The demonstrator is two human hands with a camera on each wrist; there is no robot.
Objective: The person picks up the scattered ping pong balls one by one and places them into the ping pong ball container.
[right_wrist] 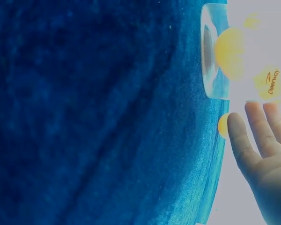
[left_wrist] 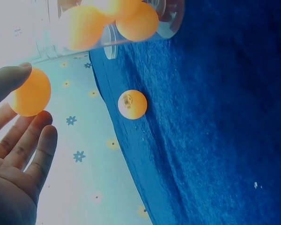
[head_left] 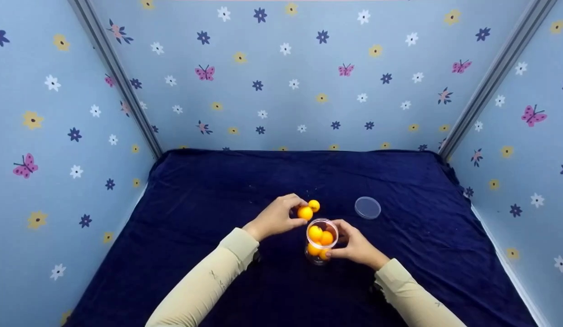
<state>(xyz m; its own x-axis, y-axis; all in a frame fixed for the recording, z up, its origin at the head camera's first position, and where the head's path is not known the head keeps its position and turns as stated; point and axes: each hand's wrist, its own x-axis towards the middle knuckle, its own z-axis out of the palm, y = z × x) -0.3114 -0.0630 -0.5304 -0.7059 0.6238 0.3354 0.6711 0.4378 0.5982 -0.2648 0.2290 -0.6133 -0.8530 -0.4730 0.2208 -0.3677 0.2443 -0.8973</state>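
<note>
Between thumb and fingers, my left hand (head_left: 279, 217) pinches an orange table tennis ball (head_left: 304, 213), just up and left of the mouth of a clear plastic jar (head_left: 322, 221). In the left wrist view the held ball (left_wrist: 32, 93) is beside the jar wall. Several orange balls (head_left: 326, 238) are inside the jar. My right hand (head_left: 357, 244) grips the jar from its right side, thumb in front. Another loose ball (head_left: 313, 205) lies on the cloth behind the held one; the left wrist view shows this loose ball (left_wrist: 132, 104) with a printed mark.
A round clear lid (head_left: 367, 207) lies on the cloth, behind and right of the jar. Dark blue cloth (head_left: 209, 181) covers the table. Patterned walls (head_left: 286, 68) stand at the back and both sides.
</note>
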